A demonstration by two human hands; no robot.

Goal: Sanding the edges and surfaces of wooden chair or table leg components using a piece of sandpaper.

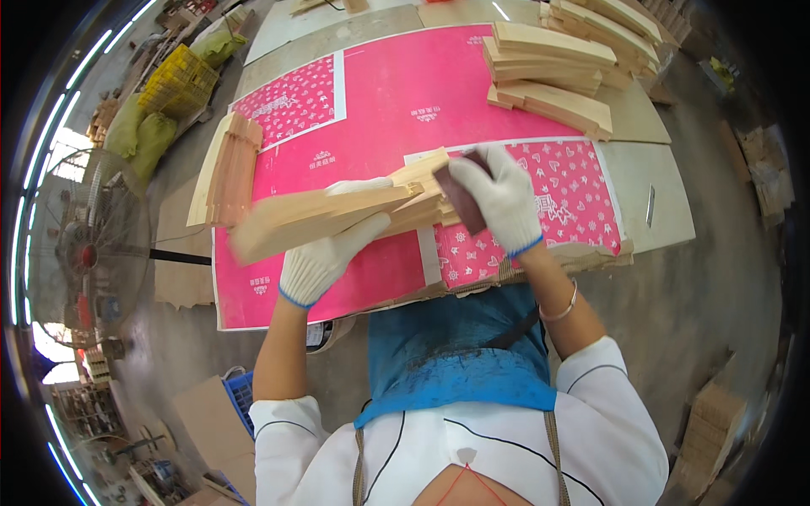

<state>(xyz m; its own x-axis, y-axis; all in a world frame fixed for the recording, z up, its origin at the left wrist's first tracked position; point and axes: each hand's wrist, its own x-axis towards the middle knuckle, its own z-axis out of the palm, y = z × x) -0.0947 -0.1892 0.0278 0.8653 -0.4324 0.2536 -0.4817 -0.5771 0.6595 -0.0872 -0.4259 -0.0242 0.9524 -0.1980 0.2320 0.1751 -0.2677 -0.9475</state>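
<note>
My left hand (325, 260), in a white knitted glove with a blue cuff, grips a pale wooden slat (316, 221), fingers on the far side and thumb on the near side. The slat is tilted above the table, its left end blurred. In my right hand (509, 201), also gloved, is a dark brown sheet or block that looks like sandpaper (460, 198). It sits against or close to the slat's right end; whether they touch I cannot tell. More pale wood (429, 212) shows under and behind the slat, partly hidden by it.
Pink printed sheets (371, 93) cover the worktable. Wooden pieces are stacked at far right (548, 72) and left (232, 173). A thin metal strip (650, 205) lies on the right. A fan (84, 253) stands left, and a yellow crate (177, 82) sits beyond it.
</note>
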